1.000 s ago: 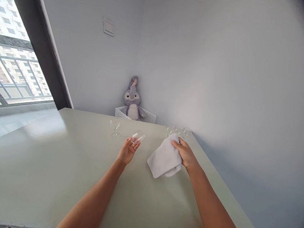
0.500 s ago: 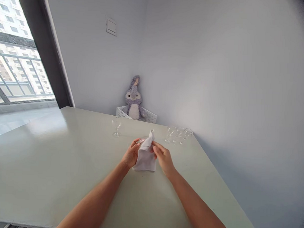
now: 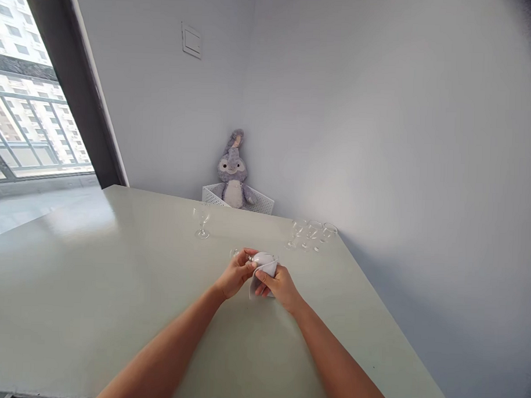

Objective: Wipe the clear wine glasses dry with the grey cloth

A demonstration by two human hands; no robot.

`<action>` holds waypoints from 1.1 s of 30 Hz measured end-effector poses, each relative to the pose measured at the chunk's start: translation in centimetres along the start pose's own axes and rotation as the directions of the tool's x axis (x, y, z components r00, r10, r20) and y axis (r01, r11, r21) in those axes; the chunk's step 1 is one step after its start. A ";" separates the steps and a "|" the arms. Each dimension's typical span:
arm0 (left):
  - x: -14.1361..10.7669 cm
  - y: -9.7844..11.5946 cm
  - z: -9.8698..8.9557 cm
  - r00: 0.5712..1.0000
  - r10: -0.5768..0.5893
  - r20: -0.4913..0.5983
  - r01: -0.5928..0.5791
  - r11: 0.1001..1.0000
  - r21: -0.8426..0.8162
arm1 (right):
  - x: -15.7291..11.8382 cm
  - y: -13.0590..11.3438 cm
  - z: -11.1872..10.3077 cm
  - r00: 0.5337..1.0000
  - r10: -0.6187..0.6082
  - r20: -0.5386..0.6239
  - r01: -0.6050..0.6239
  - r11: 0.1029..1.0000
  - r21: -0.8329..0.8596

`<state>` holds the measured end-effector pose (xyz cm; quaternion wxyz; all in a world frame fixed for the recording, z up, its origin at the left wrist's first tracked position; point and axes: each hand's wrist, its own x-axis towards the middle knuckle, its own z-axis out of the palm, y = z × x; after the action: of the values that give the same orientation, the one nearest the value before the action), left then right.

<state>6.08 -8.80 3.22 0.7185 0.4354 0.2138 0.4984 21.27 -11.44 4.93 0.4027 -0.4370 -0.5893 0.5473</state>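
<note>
A stemmed glass (image 3: 262, 257) lies on its side between my hands, its base pointing left and its bowl to the right. My left hand (image 3: 237, 273) is closed around the glass near its stem. In my right hand (image 3: 280, 285) is a white cloth (image 3: 267, 267), wrapped against the bowl and hanging below it. The fingers of the right hand are pressed together on the cloth. White fabric shows through the bowl; how far it reaches inside I cannot tell.
One stemmed glass (image 3: 202, 221) stands upright at the back left of the table (image 3: 136, 287). Three more glasses (image 3: 313, 234) stand at the back right, near the wall. A plush rabbit (image 3: 233, 172) sits in a white perforated basket (image 3: 263, 205) behind the table.
The right hand has drawn the cloth down around the bowl, which was partly covered by its raised corner. The glass now lies more level, with its base visible at the left.
</note>
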 end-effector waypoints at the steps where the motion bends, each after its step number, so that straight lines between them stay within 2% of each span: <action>1: 0.0 -0.1 0.0 1.000 0.003 -0.011 -0.002 0.998 0.057 | 0.1 0.4 0.0 0.999 0.036 -0.008 -0.035 0.995 0.091; 3: 0.1 -0.3 0.1 1.000 0.003 -0.015 -0.001 0.993 0.121 | 0.4 1.1 -0.1 0.993 0.118 -0.029 -0.104 0.948 0.299; 6: 0.3 -0.6 0.1 0.999 -0.018 0.026 0.016 0.995 0.097 | 0.7 1.9 -0.5 0.979 0.203 -0.001 -0.167 0.813 0.558; 7: 0.3 -0.6 0.1 0.999 -0.017 0.031 0.014 0.996 0.085 | 0.7 2.1 -0.5 0.979 0.201 0.015 -0.171 0.788 0.592; 9: 0.4 -0.4 0.1 1.000 -0.001 0.016 -0.001 0.996 0.085 | 0.4 2.3 -0.4 0.987 0.155 0.034 -0.147 0.810 0.567; 11: 0.4 -0.2 0.0 1.000 0.008 -0.002 -0.008 0.995 0.095 | 0.0 2.5 -0.2 0.996 0.085 0.022 -0.086 0.899 0.429; 13: 0.3 0.0 -0.1 1.000 -0.005 -0.017 0.007 0.994 0.106 | -0.3 2.6 0.0 1.000 -0.015 -0.008 0.016 0.985 0.169; 14: 0.3 0.1 -0.1 1.000 -0.016 -0.024 0.019 0.993 0.117 | -0.5 2.7 0.0 0.996 -0.087 -0.026 0.087 0.996 0.003; 15: 0.3 0.2 -0.1 0.999 -0.031 -0.031 0.035 0.990 0.138 | -0.6 2.7 -0.1 0.985 -0.169 -0.033 0.161 0.973 -0.167; 17: 0.3 0.4 -0.1 0.997 -0.066 -0.051 0.076 0.971 0.225 | -0.7 2.6 -0.4 0.950 -0.313 -0.003 0.282 0.858 -0.428; 18: 0.3 0.5 -0.1 0.995 -0.073 -0.066 0.089 0.955 0.284 | -0.7 2.5 -0.5 0.936 -0.351 0.022 0.316 0.812 -0.491; 19: 0.3 0.6 -0.1 0.994 -0.069 -0.080 0.093 0.935 0.342 | -0.7 2.4 -0.7 0.935 -0.353 0.041 0.325 0.801 -0.502; 21: 0.1 1.0 -0.1 0.997 -0.037 -0.070 0.063 0.903 0.424 | -0.6 2.1 -0.8 0.964 -0.264 0.034 0.258 0.894 -0.367; 23: -0.1 1.3 -0.1 1.000 -0.009 0.010 0.003 0.904 0.427 | -0.5 1.9 -0.6 0.993 -0.120 -0.002 0.119 0.992 -0.049; 25: -0.2 1.5 -0.2 0.994 -0.008 0.109 -0.033 0.929 0.368 | -0.4 1.8 -0.1 1.000 -0.003 -0.022 0.009 0.954 0.301; 27: -0.2 1.4 -0.4 0.990 -0.004 0.138 -0.039 0.952 0.304 | -0.4 1.9 0.6 0.998 0.056 -0.038 -0.029 0.861 0.508; 29: -0.2 1.3 -0.6 0.994 -0.003 0.110 -0.025 0.966 0.259 | -0.4 2.1 1.3 0.995 0.079 -0.062 -0.033 0.841 0.541; 30: -0.1 1.3 -0.7 0.996 -0.008 0.090 -0.014 0.971 0.239 | -0.6 2.2 1.6 0.994 0.076 -0.077 -0.028 0.870 0.493; 31: 0.0 1.2 -0.8 0.997 -0.021 0.073 0.004 0.975 0.222 | -0.7 2.3 1.9 0.993 0.057 -0.098 -0.013 0.916 0.401; 33: 0.1 1.1 -0.8 0.998 -0.053 0.046 0.043 0.978 0.205 | -1.0 2.5 2.1 0.988 -0.048 -0.148 0.065 0.992 0.109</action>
<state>4.93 -8.20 3.74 0.6873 0.5138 0.2559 0.4451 19.75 -12.96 2.31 0.4840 -0.4352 -0.5385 0.5351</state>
